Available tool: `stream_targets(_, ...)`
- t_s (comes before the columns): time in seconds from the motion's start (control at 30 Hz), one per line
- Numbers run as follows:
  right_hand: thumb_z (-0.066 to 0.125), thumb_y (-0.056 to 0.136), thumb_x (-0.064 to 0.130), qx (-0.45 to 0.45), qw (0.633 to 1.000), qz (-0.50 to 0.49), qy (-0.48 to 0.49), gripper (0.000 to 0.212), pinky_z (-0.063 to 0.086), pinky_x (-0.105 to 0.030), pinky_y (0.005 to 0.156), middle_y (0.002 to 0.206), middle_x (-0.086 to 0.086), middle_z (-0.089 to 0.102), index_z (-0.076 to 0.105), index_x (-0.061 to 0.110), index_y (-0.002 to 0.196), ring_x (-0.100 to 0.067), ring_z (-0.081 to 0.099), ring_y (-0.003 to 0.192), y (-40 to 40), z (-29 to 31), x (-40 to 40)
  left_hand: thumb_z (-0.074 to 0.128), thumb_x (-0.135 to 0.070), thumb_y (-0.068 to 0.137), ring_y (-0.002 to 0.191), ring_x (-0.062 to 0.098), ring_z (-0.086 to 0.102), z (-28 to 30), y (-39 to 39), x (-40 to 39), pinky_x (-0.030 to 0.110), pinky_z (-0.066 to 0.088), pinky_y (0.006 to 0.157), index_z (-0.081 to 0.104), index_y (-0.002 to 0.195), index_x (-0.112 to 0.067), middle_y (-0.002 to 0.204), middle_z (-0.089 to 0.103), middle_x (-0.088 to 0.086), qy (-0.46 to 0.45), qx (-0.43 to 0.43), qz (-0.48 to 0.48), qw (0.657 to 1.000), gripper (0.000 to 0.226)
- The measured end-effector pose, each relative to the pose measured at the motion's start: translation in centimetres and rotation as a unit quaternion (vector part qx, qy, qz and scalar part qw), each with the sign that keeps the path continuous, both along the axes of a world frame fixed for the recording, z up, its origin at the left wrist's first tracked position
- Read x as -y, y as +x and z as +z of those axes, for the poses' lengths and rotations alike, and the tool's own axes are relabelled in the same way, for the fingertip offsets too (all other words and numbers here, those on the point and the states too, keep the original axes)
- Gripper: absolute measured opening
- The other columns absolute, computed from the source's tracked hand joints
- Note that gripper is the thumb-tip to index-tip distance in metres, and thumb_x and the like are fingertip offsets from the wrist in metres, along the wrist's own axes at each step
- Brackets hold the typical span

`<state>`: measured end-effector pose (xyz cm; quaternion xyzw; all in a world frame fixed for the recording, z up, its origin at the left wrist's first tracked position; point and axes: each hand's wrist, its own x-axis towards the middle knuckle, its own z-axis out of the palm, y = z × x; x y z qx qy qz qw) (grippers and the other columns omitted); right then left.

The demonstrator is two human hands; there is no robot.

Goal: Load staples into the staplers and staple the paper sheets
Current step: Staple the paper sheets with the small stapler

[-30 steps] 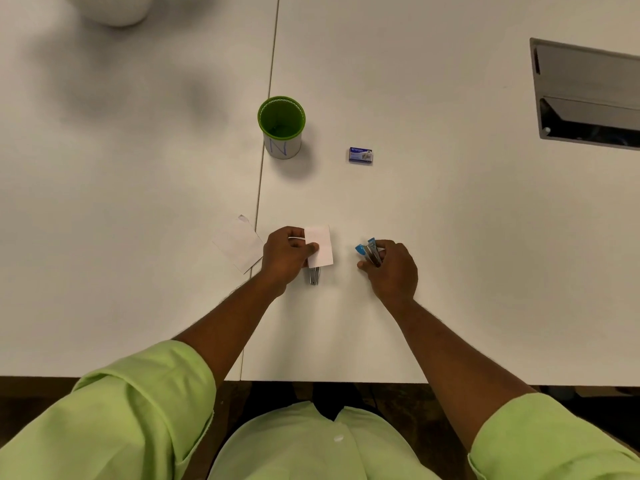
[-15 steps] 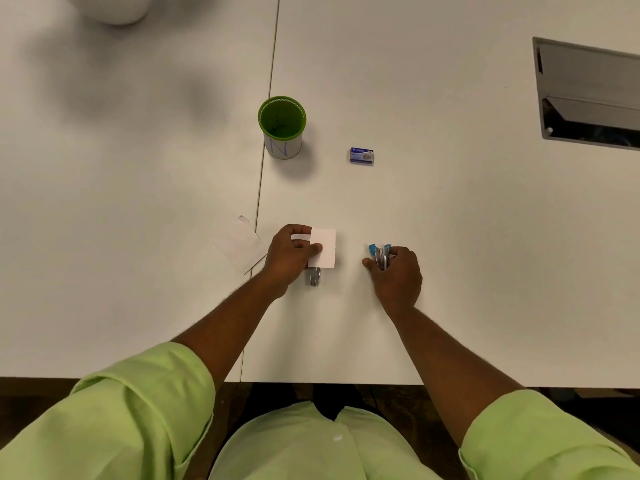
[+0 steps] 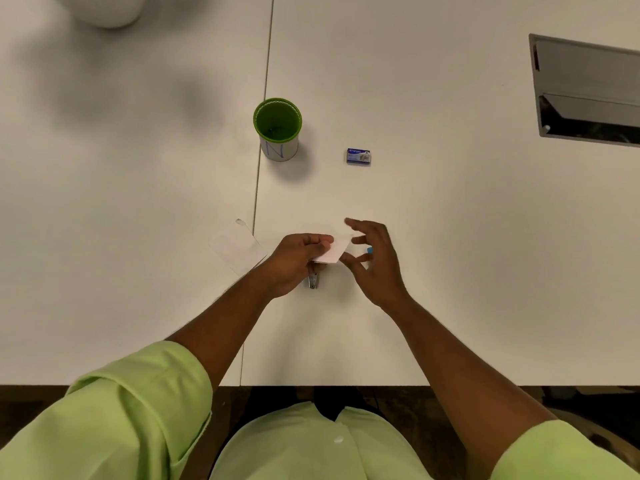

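Stapling step, frame centre: left hand (image 3: 294,259) pinches small paper sheet (image 3: 330,251) over grey stapler (image 3: 313,281) on table (image 3: 450,237). Right hand (image 3: 375,261) spread, empty, beside sheet; blue stapler (image 3: 370,250) mostly hidden behind it. Next likely: align sheet, press

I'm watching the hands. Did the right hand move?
Yes. The right hand let go of the blue stapler and moved left toward the paper, nearer the table seam.

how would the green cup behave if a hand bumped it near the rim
The green cup stands upright and looks taller than wide, so a bump near the rim would probably tip it rather than slide it. It looks nearly empty, so likely light. Being round, it could roll once on the table.
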<state>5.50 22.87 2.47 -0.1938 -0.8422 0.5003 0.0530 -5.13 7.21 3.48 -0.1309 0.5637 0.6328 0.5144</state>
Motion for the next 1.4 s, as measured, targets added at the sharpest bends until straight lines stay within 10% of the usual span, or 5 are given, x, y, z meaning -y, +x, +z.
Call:
stream_targets(0.23, 0.072, 0.091, 0.020, -0.013, 0.997, 0.026, -0.070, 0.009, 0.053, -0.025, 0.077, 0.114, 0.011, 0.067, 0.070, 0.020, 0.100, -0.014, 0.065, 0.109, -0.8, 1.6, -0.1, 0.044, -0.024, 0.106, 0.079, 0.018, 0.062, 1.6, -0.6, 0.5, 0.028, 0.048, 0.071, 0.068, 0.112, -0.004, 0.100, 0.070, 0.014, 0.039, 0.041, -0.036, 0.998, 0.032)
stream_targets(0.4, 0.073, 0.092, 0.019, 0.065, 0.978, -0.028, -0.197, 0.006, 0.057, -0.038, 0.073, 0.088, -0.001, 0.073, 0.072, 0.014, 0.093, -0.017, 0.067, 0.081, -1.6, 3.5, -0.7, 0.032, -0.054, 0.103, 0.099, 0.024, 0.063, 3.0, -0.3, 0.0, 0.042, 0.052, 0.097, 0.068, 0.104, -0.016, 0.103, 0.068, 0.009, -0.036, -0.133, -0.034, 0.990, 0.051)
stream_targets(0.7, 0.075, 0.087, 0.012, 0.043, 0.956, -0.002, -0.290, 0.019, 0.062, -0.038, 0.080, 0.102, -0.005, 0.078, 0.075, 0.018, 0.106, -0.024, 0.074, 0.094, -2.6, 9.8, -0.8, 0.072, -0.006, 0.089, 0.088, 0.026, 0.076, 8.1, -0.8, 1.3, 0.032, 0.063, 0.071, 0.070, 0.099, -0.006, 0.093, 0.078, 0.009, 0.047, -0.192, 0.018, 0.980, 0.010)
stream_targets(1.0, 0.072, 0.087, 0.013, 0.003, 0.933, 0.005, -0.359, 0.020, 0.057, -0.029, 0.057, 0.086, -0.019, 0.074, 0.071, -0.005, 0.094, -0.032, 0.075, 0.074, -2.3, 16.0, 0.2, 0.081, -0.019, 0.072, 0.081, 0.029, 0.077, 15.2, 0.0, 2.5, 0.030, 0.061, 0.062, 0.080, 0.077, -0.019, 0.089, 0.079, 0.009, 0.109, -0.175, 0.119, 0.971, 0.005)
stream_targets(1.4, 0.071, 0.087, 0.013, -0.031, 0.928, 0.013, -0.372, 0.008, 0.053, -0.027, 0.053, 0.078, -0.010, 0.075, 0.079, 0.013, 0.088, -0.026, 0.072, 0.066, -2.3, 19.2, 0.9, 0.077, -0.018, 0.071, 0.079, 0.023, 0.078, 18.6, 0.2, 2.6, 0.028, 0.061, 0.057, 0.081, 0.077, -0.025, 0.085, 0.080, 0.003, 0.136, -0.198, 0.113, 0.964, 0.010)
